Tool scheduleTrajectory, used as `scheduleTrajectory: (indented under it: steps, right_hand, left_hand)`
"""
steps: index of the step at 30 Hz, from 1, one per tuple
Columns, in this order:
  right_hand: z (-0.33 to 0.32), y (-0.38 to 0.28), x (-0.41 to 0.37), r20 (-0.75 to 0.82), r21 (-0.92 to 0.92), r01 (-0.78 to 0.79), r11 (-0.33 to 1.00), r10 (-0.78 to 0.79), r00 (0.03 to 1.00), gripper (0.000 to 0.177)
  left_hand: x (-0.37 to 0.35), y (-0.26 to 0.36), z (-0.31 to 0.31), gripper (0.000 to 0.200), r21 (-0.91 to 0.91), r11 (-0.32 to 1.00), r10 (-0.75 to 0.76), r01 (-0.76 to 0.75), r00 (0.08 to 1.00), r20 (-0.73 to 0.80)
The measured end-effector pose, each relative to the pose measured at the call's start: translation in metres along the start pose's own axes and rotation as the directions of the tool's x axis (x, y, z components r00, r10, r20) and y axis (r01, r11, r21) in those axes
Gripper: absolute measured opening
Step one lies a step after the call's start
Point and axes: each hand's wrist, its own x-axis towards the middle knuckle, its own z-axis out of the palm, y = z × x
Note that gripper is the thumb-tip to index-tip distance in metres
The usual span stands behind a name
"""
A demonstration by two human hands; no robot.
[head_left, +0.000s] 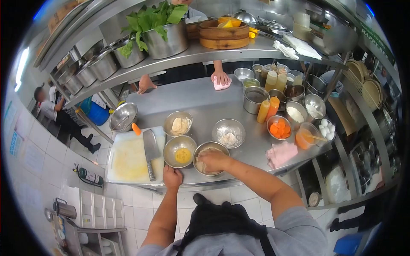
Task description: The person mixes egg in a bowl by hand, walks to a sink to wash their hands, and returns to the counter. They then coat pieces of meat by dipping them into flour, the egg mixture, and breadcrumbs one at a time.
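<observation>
My right hand [212,161] reaches down into a steel bowl [200,170], its fingers curled into pale, wet-looking food at the bottom. My left hand [173,177] is closed at the table's front edge, just below a steel bowl [169,147] with yellow beaten egg [183,155]. Whether it grips the edge or the bowl is hidden. Behind these stand a bowl of pale breaded-looking food [181,125] and a bowl with white flour-like powder [229,133]. A cleaver [151,149] lies on the white cutting board [121,160] to the left.
Across the steel table [183,94], another person's hand [220,78] presses a pink cloth. Sauce bottles [263,111], carrot pieces [279,128] and eggs [326,129] crowd the right side. A second pink cloth [282,154] lies nearby. An overhead shelf [205,54] holds pots and a bamboo steamer.
</observation>
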Motion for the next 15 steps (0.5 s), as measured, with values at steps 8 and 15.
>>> scheduleTrajectory:
  steps: [8,15]
  right_hand:
    - [-0.007,-0.007,0.005,0.018,-0.057,0.031,0.998,-0.03,0.999,0.034]
    - [-0.023,-0.001,0.002,-0.113,0.087,-0.029,0.996,0.039,0.993,0.026]
  left_hand:
    - [0.0,0.006,-0.003,0.02,0.014,0.999,-0.03,0.03,0.999,-0.009]
    - [-0.001,0.009,-0.005,0.016,0.02,0.999,-0.037,0.037,0.999,-0.015]
